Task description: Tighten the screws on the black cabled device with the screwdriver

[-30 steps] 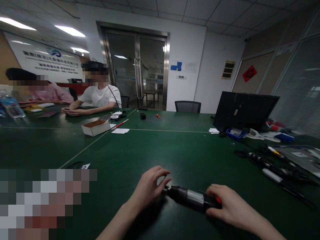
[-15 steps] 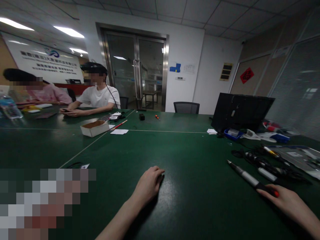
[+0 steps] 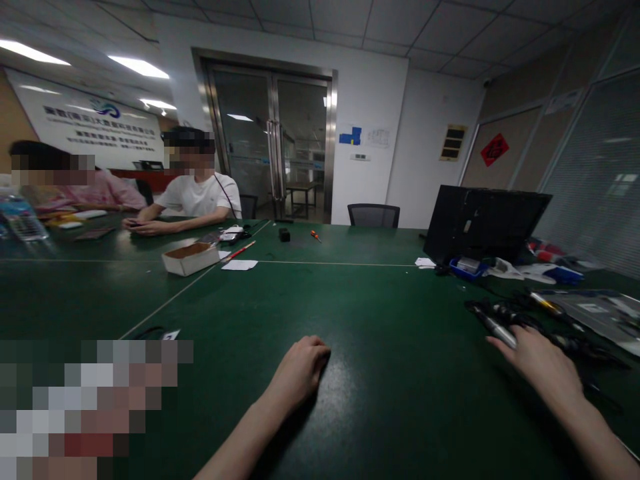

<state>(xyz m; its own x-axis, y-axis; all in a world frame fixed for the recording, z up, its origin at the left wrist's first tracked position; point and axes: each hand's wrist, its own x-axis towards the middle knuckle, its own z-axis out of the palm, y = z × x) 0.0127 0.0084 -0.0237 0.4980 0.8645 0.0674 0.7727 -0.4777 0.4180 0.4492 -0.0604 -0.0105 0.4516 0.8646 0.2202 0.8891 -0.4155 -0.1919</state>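
Tool, silver and black, one: at the right of the tabletop [image 3: 390, 320], beside dark cables [image 3: 506, 311], under the right hand [image 3: 545, 360], clamping indeterminable; left hand [image 3: 297, 373], fingers curled, contents hidden; advisable handling: tool [image 3: 501, 332] level, tip clear of cables.

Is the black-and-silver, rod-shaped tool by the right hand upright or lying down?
Lying down: the tool stretches along the green tabletop, partly hidden by the right hand.

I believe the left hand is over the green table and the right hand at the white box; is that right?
Not quite: the head view shows the right hand at a silver-bodied tool; the left hand is over the green table.
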